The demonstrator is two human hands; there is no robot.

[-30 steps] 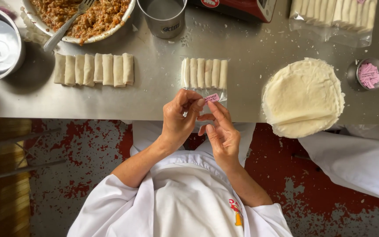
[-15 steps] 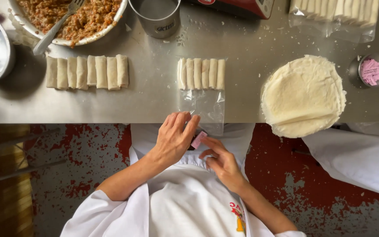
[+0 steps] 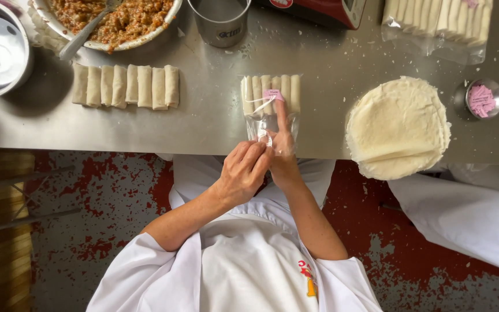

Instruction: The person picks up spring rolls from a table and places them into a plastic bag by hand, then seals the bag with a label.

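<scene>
Moved up from the lap: right hand (image 3: 284,151) presses small pink paper label (image 3: 273,94) inside clear plastic bag of pale rolls (image 3: 270,95); left hand (image 3: 244,170) grip pinches bag mouth just beside. Labelling step; next calls for closing the mouth.

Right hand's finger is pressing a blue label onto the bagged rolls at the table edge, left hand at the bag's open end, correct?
Not quite: the label is pink, not blue, as the head view shows. The rest holds: the right hand has a finger stretched onto it over the bagged rolls, and the left hand is at the bag's open end by the table edge.
</scene>
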